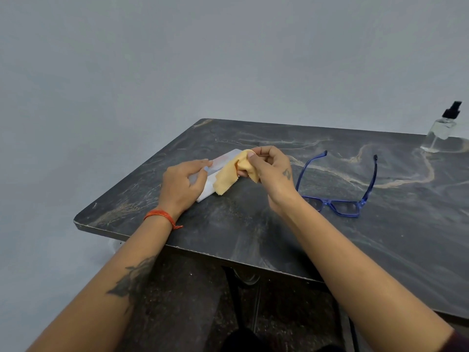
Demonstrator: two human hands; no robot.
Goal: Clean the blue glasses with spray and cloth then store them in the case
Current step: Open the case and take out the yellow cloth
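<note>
1. We see the blue plastic-framed glasses [340,196] lying on the dark marbled surface [253,224], lenses toward us and both temple arms unfolded, pointing toward the far edge.
2. They sit just beside our right wrist; no hand touches them.
3. Our right hand [269,168] pinches the yellow cleaning cloth [233,174] between thumb and curled fingers, lifting its upper part while its lower zigzag-cut corner hangs down to the surface.
4. The cloth drapes over the pale, flat soft case [215,171], which lies near the surface's left edge.
5. Our left hand [182,184] rests on that case, thumb and fingers gripping its near end; an orange thread band [162,217] circles the wrist.
6. The clear spray bottle with a black pump top [440,130] stands upright at the far right corner, well apart from the glasses and close to the far edge.
7. Bare surface lies between the glasses and the bottle, and also along the near edge in front of both hands.
8. The left corner of the surface is rounded, with a worn rim, and a plain grey wall [152,59] stands behind.
</note>
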